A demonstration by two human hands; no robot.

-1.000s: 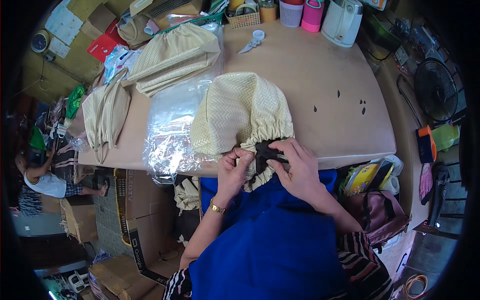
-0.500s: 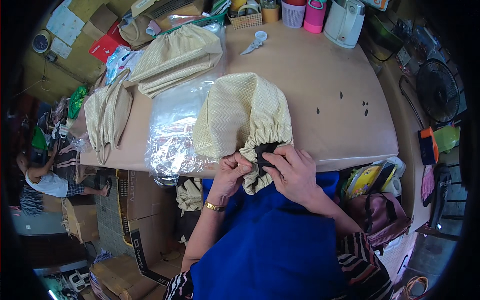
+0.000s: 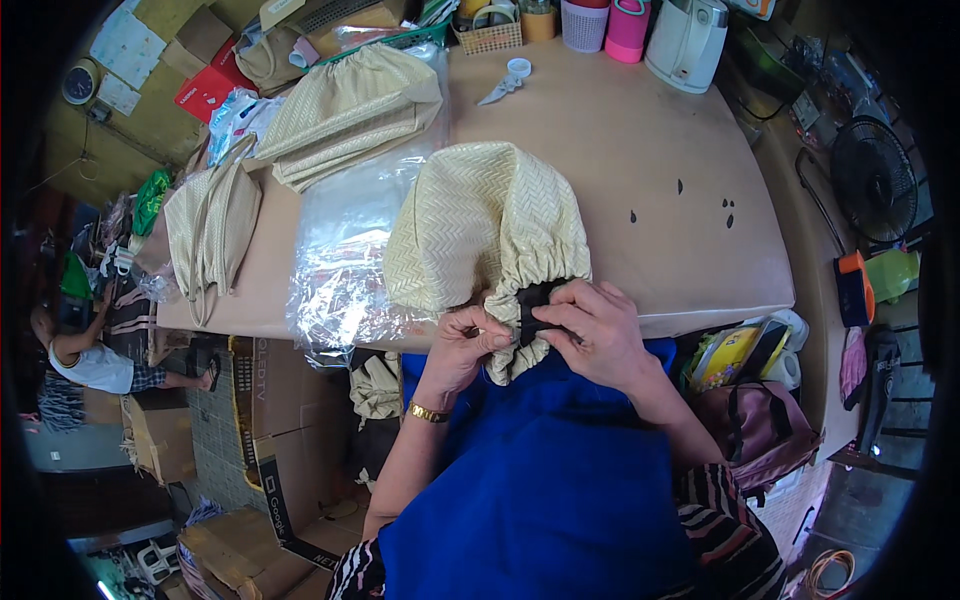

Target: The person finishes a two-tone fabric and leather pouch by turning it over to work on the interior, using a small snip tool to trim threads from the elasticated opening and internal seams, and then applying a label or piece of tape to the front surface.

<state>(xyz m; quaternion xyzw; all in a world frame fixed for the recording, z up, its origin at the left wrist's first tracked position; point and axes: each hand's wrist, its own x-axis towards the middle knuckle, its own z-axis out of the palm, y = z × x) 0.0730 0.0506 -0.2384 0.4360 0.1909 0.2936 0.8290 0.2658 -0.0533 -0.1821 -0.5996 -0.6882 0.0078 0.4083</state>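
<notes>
A cream woven-pattern bag (image 3: 450, 230) with a gathered opening lies at the table's front edge, its mouth turned toward me. Black lining (image 3: 533, 305) shows inside that opening. My left hand (image 3: 465, 345), a gold watch on its wrist, is closed with thumb and fingers pinching the gathered rim. On the other side, my right hand (image 3: 595, 325) is also closed, its fingertips gripping the rim by the black lining. Whether anything small sits between the fingertips is too fine to see. A blue cloth (image 3: 540, 480) covers my lap below the bag.
Clear plastic sheets (image 3: 345, 250) lie left of the bag. Two similar cream bags rest farther left, one gathered (image 3: 350, 110), one with cords (image 3: 212, 225). A small cutter-like tool (image 3: 505, 85), a pink bottle (image 3: 627, 30) and a white kettle (image 3: 688, 45) stand toward the back. Another person (image 3: 90, 355) sits far left.
My right hand has shifted slightly right and its fingers have moved a little along the rim. The left hand keeps its pinch, and the bag's opening has moved slightly with them.
</notes>
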